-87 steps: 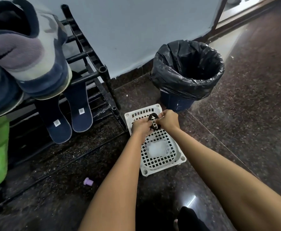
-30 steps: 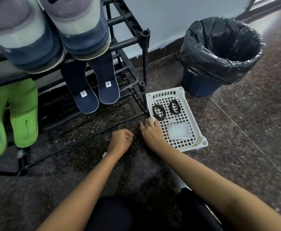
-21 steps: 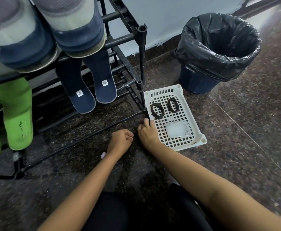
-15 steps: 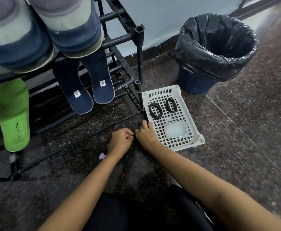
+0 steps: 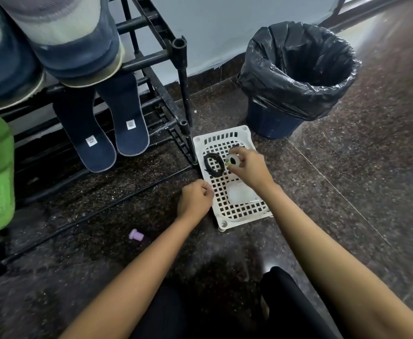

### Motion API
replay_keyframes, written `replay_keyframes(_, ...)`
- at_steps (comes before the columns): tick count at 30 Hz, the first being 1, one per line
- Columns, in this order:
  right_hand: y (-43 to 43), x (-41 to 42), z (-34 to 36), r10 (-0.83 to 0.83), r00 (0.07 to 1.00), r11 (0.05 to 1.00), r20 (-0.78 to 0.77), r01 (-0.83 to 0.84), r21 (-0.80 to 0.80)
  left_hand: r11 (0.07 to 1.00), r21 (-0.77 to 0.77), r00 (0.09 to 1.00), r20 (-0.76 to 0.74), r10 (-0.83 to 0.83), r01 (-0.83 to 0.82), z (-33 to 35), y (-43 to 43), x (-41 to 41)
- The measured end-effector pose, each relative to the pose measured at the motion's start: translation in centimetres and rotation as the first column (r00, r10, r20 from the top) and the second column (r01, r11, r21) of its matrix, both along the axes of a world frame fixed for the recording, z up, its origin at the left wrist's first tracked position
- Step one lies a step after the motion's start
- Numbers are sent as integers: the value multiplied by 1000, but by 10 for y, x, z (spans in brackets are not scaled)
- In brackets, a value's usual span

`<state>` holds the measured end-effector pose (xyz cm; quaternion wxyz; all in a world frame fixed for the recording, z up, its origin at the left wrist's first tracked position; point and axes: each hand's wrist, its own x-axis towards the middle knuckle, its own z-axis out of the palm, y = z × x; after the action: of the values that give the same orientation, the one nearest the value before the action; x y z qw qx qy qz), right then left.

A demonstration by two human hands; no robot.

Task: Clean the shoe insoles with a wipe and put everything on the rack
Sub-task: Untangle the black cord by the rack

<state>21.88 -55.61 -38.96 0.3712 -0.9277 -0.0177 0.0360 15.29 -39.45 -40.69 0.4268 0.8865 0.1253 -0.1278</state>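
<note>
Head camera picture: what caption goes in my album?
Right hand holds a small white round thing over the white basket, left hand curled beside it.

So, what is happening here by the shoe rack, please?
A person is down on the floor beside the shoe rack. Their right hand pinches a small white round thing over the white basket, where a coiled black lace lies. The left hand rests curled at the basket's edge. Two dark blue insoles already lean on the rack.
</note>
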Motion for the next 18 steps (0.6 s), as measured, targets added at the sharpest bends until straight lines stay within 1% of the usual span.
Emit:
replay_keyframes(3,-23,2,-6,-75,996,997,-48,76,24,997,53,998,-29,-60,61,3,-21,5)
replay_keyframes(5,-32,2,-12,-97,992,995,-83,100,31,991,96,994,-49,-93,97,5,-33,8)
replay_keyframes(8,-38,4,-17,-101,990,994,-94,105,38,971,183,986,-91,-142,157,4,-47,11)
replay_keyframes(12,-38,6,-16,-92,992,993,-90,97,61,943,275,982,-78,-171,186,5,-56,13)
replay_keyframes(15,-37,7,-14,-75,994,996,-78,79,44,946,265,982,-91,-166,184,5,-56,9)
replay_keyframes(18,-35,5,-15,-31,997,1000,-72,31,-6,951,240,979,-100,-175,195,5,-55,-2)
